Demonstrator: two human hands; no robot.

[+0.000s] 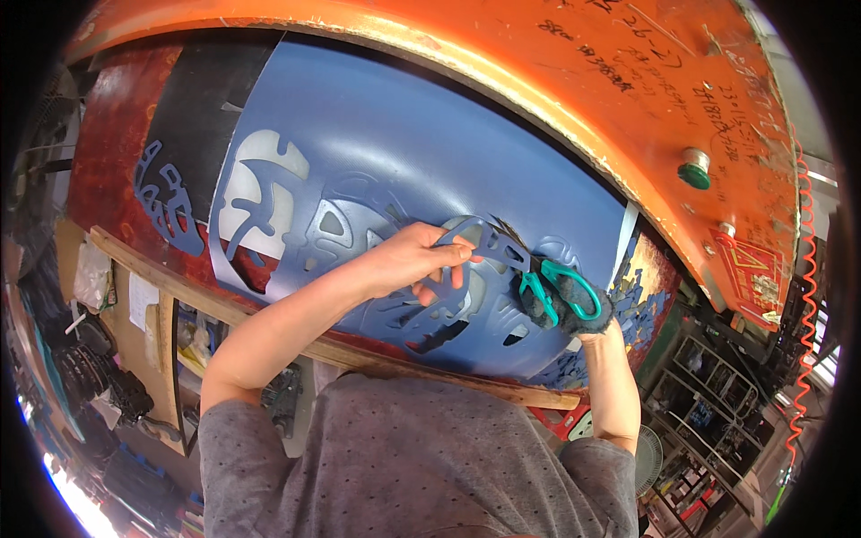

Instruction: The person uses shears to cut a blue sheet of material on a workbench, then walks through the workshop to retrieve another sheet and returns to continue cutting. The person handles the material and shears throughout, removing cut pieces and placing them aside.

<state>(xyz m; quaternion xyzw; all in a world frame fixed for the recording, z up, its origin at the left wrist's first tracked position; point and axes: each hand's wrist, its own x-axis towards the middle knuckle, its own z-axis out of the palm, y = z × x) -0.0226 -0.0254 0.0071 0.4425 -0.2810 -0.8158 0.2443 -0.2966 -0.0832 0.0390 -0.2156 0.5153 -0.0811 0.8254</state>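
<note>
A large blue sheet with cut-out shapes lies across the work surface in front of me. My left hand is bent over its middle, thumb and fingers closed on a thin curved blue cutout. My right hand, in a dark fuzzy glove, grips scissors with teal handles. The dark scissor blades point up and left, against the cutout between my hands; whether they cut into it I cannot tell. Pale gaps show through the sheet left of my left hand.
Several blue cutouts lie on a black sheet at the left. Small blue scraps heap up at the right. An orange machine with a green button overhangs the far side. A wooden rail runs along the near edge.
</note>
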